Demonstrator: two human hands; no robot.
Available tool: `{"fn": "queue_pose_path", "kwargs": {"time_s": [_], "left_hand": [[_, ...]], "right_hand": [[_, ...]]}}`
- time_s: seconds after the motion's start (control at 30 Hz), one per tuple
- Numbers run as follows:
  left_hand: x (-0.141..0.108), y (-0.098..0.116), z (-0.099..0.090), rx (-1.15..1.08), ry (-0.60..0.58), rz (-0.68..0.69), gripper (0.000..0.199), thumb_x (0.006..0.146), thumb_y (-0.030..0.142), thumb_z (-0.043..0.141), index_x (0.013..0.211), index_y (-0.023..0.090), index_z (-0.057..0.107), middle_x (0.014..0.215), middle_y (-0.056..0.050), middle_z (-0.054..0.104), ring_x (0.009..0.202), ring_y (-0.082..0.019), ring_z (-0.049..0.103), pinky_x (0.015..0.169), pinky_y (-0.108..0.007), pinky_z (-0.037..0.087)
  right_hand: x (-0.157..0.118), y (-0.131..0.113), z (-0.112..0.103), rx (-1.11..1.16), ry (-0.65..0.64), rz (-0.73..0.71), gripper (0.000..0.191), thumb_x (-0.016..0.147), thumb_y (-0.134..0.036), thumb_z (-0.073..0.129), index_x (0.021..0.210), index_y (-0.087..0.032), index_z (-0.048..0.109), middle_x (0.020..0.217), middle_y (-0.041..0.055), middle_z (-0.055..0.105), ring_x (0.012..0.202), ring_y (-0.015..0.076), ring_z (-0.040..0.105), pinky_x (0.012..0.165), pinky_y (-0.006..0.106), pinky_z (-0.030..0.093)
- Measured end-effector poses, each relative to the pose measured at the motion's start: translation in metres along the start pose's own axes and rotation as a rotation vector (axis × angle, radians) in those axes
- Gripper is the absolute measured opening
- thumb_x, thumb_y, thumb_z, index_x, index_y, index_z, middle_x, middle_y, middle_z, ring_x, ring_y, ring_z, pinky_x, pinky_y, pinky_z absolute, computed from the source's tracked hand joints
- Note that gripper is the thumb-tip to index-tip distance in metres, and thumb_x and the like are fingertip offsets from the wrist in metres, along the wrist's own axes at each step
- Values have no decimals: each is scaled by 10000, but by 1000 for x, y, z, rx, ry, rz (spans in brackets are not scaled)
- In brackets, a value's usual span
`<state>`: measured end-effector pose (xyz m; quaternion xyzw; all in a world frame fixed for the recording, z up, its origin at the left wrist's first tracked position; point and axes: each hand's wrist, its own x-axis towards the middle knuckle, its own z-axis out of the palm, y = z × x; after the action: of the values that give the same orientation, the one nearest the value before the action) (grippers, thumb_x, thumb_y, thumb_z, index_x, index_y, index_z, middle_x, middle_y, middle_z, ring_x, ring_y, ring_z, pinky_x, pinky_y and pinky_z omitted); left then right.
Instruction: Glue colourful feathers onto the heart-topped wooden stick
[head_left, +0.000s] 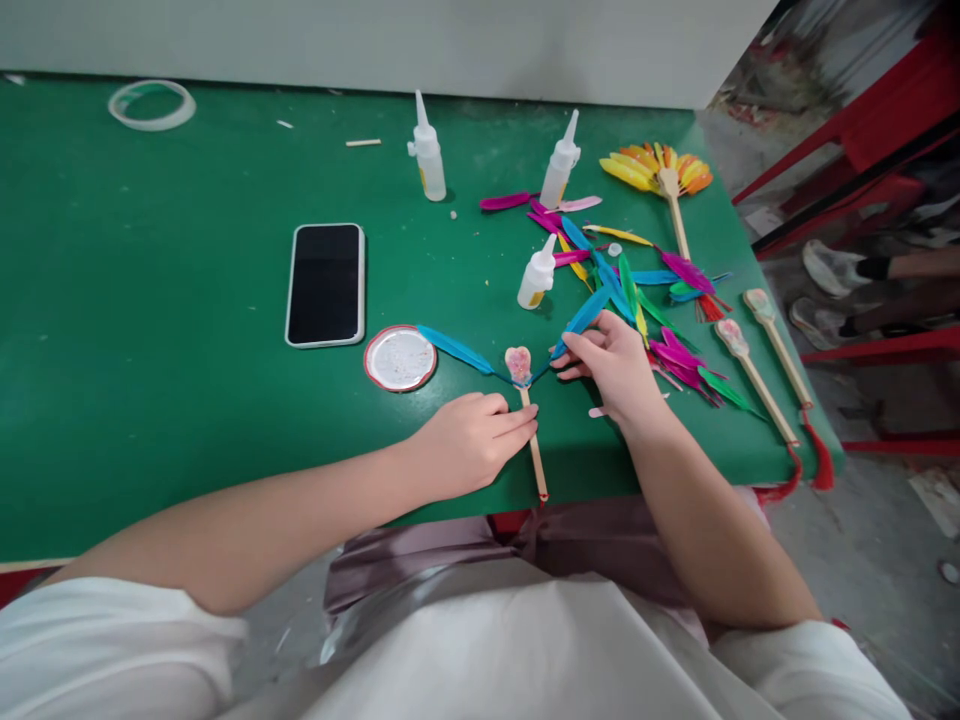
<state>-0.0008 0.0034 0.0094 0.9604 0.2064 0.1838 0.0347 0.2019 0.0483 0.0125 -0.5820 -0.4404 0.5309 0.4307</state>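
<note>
My left hand [469, 445] holds a wooden fan handle [535, 455] down on the table, its fingers laid across the stick just below the heart-shaped head. That head carries a pinkish, speckled patch. One blue feather [457, 350] slants out to the left with its quill at the head's base. Between the thumb and fingers of my right hand [611, 365] is a second blue feather [585, 318], its quill tip pointing down to the same spot. Left of the handle lies a round red-rimmed lid [400, 360] with whitish residue. Loose colored feathers [615, 285] are scattered beyond my right hand.
Three glue bottles [427, 160] stand on the green table [187, 300]. A phone [325, 285] lies left of the lid, and a tape roll [152, 106] farther back. At right are a yellow-orange feather fan [670, 185] and two tasseled handles [757, 385].
</note>
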Motion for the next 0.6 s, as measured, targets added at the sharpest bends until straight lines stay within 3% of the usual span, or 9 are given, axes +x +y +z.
{"fn": "queue_pose_path", "kwargs": {"time_s": [0.43, 0.6], "left_hand": [[0, 0, 0, -30, -5, -2, 302, 840, 93, 415, 1054, 91, 627, 1116, -103, 639, 748, -159, 558, 605, -291, 483], [0, -1, 1, -45, -7, -3, 306, 836, 84, 410, 1058, 80, 620, 1115, -121, 635, 734, -153, 568, 612, -292, 481]], "right_hand": [[1, -2, -1, 43, 25, 32, 241, 692, -325, 655, 798, -197, 481, 589, -48, 607, 543, 99, 622, 490, 188, 538], [1, -4, -5, 82, 43, 40, 260, 682, -332, 664, 797, -204, 470, 606, -55, 598, 540, 98, 613, 427, 172, 507]]}}
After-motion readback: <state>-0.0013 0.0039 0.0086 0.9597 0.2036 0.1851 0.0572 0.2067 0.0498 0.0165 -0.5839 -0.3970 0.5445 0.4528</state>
